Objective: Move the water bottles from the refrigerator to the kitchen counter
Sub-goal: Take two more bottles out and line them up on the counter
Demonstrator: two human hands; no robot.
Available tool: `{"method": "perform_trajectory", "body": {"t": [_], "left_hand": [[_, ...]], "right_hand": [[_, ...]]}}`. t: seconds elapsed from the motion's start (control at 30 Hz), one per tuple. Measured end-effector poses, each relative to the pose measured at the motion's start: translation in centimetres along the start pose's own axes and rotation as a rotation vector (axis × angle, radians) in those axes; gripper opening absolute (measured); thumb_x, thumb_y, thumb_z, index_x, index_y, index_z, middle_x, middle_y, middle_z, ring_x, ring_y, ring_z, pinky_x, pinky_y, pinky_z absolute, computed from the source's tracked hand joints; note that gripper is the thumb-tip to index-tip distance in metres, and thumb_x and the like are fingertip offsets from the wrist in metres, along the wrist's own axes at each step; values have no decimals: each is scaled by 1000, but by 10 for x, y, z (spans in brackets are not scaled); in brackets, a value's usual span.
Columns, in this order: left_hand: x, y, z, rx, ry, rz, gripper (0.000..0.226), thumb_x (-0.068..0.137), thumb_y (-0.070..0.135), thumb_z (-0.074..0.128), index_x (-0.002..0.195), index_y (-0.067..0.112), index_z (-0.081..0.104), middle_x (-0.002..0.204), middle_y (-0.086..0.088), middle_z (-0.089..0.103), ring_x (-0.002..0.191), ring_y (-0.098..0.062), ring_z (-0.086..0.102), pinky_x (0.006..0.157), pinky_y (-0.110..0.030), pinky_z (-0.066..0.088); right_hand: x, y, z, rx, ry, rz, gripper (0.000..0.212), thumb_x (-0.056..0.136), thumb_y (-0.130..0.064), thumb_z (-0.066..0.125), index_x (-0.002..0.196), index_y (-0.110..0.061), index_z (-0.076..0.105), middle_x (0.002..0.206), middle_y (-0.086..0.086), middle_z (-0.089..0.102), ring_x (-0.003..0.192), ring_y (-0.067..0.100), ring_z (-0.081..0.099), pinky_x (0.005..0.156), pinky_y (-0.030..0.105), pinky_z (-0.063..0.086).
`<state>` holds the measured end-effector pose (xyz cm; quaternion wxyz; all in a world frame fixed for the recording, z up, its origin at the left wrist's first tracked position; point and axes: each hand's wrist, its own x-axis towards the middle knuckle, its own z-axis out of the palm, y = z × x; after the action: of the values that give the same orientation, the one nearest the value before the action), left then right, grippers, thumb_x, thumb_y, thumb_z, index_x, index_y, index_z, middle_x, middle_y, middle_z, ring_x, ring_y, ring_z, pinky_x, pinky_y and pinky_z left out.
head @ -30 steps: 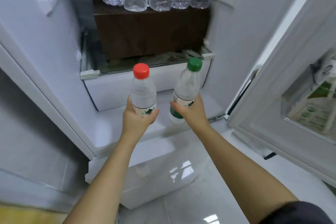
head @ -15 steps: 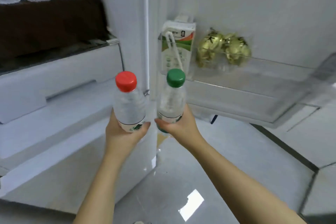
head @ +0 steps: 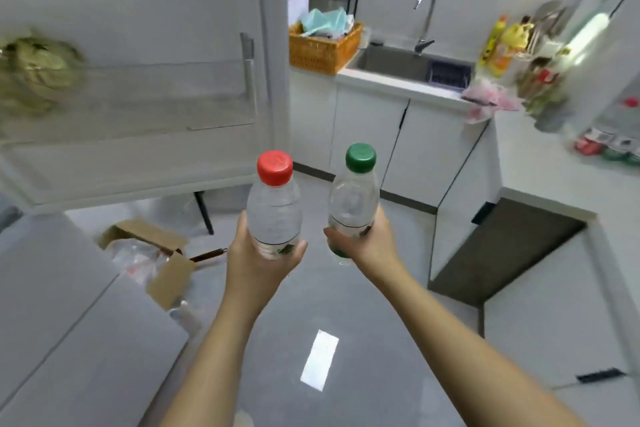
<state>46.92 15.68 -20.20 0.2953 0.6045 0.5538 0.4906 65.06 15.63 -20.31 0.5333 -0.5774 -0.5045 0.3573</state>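
A white kitchen counter stands ahead. The left hand grips the red-capped bottle upright; the right hand grips the green-capped bottle.

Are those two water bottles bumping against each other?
Apart. The head view shows a strip of floor between the red-capped bottle and the green-capped bottle.

White counter, orange basket, perhaps pink cloth
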Motion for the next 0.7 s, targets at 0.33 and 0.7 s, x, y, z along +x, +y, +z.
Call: {"method": "perform_trajectory", "body": {"t": [0.33,0.7], "left_hand": [[27,44,111,-133,-223,28,54,51,47,77,90,63,43,86,37,60,81,10,59,55,-2,42],[122,62,224,-175,-402,10,56,51,53,74,96,61,42,92,38,59,84,15,57,59,-12,42]], "right_hand": [[18,21,-116,-24,281,11,56,73,-6,83,106,-38,50,90,-20,66,81,-11,62,58,7,47],[116,52,-184,-34,427,35,58,72,-12,85,121,-17,55,95,-18,69,88,-5,65,64,7,49]]}}
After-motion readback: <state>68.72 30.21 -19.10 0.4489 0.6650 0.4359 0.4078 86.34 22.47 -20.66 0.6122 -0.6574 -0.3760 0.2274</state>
